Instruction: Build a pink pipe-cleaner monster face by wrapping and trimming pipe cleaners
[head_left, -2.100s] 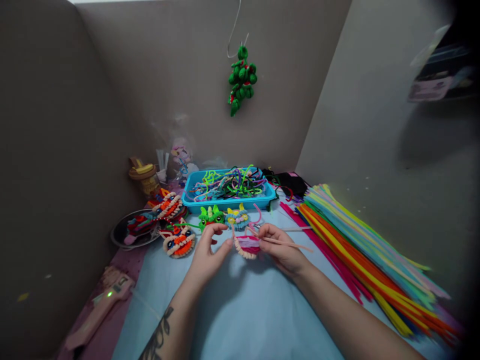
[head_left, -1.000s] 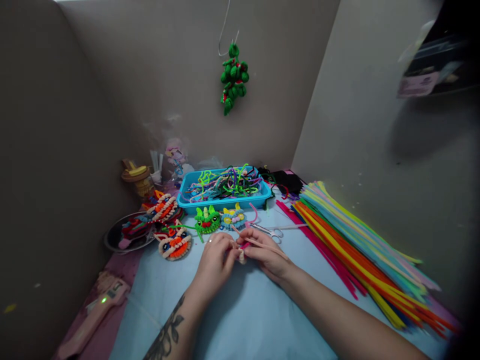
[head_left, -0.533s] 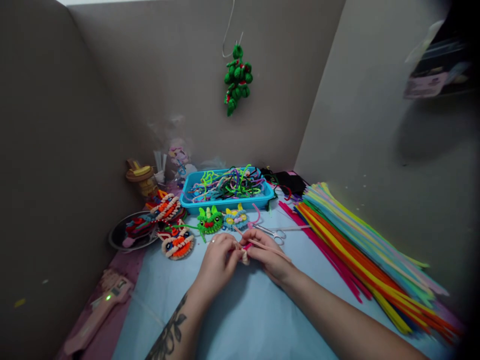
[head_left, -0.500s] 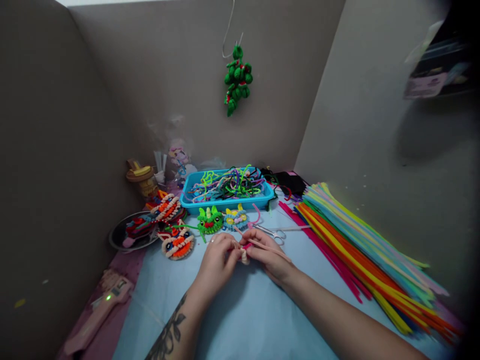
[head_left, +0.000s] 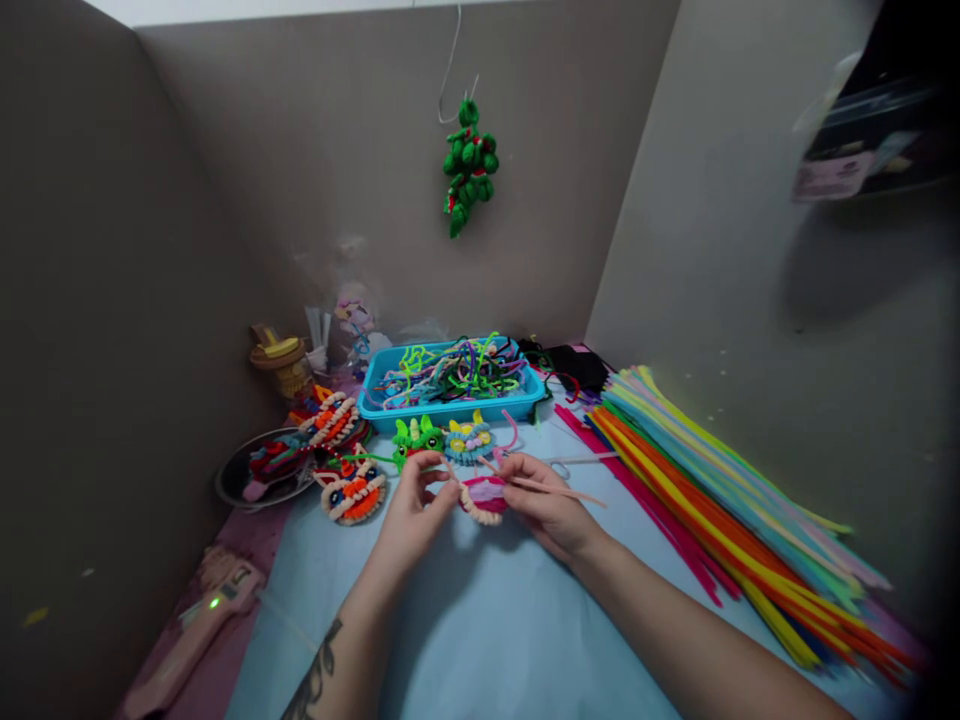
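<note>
Between my hands is a small pipe-cleaner piece [head_left: 486,494], magenta and lilac in the middle, with a wrapped cream band along its lower left edge. My left hand [head_left: 417,512] pinches at its upper left side, thumb against fingers. My right hand [head_left: 551,508] grips the right edge, and a loose pale pink pipe cleaner [head_left: 574,492] passes through its fingers and sticks out to the right. Just behind them lie a green pipe-cleaner animal face [head_left: 417,440] and a blue-and-yellow one [head_left: 469,442]. My right fingers mostly cover the scissors there.
A blue tray [head_left: 450,412] of tangled pipe cleaners stands behind. Bundled long pipe cleaners [head_left: 720,500] lie to the right. On the left are an orange-and-cream face [head_left: 354,492], a metal bowl [head_left: 229,482], a lidded cup [head_left: 281,362] and a pink glue gun [head_left: 196,630].
My hands have drawn apart, the left one moving leftward, and more of the piece's magenta and lilac middle shows. The scissors are now mostly hidden. The whole view has shifted slightly.
</note>
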